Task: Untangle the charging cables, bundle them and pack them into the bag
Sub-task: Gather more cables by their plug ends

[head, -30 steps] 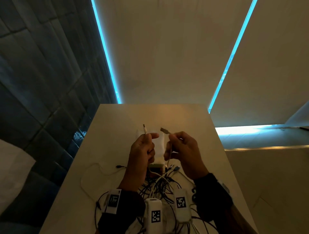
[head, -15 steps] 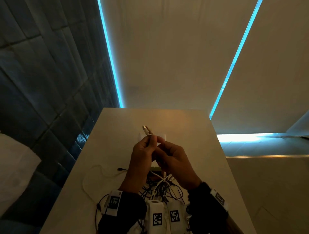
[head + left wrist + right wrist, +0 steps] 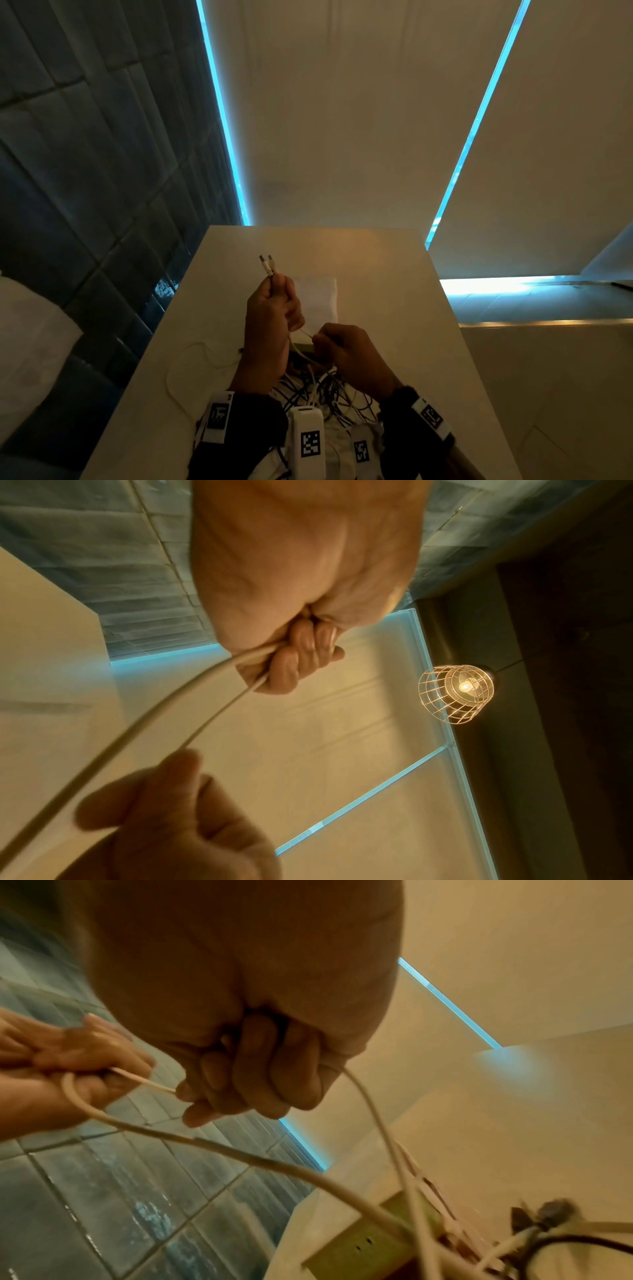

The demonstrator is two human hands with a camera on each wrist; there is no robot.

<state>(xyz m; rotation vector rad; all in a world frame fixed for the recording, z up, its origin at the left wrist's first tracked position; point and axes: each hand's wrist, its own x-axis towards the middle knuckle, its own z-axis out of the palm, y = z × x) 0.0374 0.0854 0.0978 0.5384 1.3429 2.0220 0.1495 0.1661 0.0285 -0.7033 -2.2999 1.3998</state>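
My left hand (image 3: 274, 301) is raised over the table and grips a white cable (image 3: 301, 334) doubled, with both plug ends (image 3: 266, 264) sticking up side by side above the fist. In the left wrist view the two strands (image 3: 192, 710) run out of the curled fingers. My right hand (image 3: 334, 346), lower and to the right, pinches the same white cable (image 3: 369, 1104) a short way down. A tangle of black and white cables (image 3: 318, 387) lies on the table under both wrists. A flat white bag (image 3: 318, 298) lies just beyond the hands.
The beige table (image 3: 394, 308) is narrow, with a dark tiled wall (image 3: 102, 171) off its left edge and a lit ledge (image 3: 513, 287) to the right. A loose white cable loop (image 3: 191, 363) lies at left. A caged lamp (image 3: 457, 692) hangs overhead.
The two plug ends, held apart a second ago, now sit together in my left hand. My right hand has let go of its plug and slid down the cable toward me.
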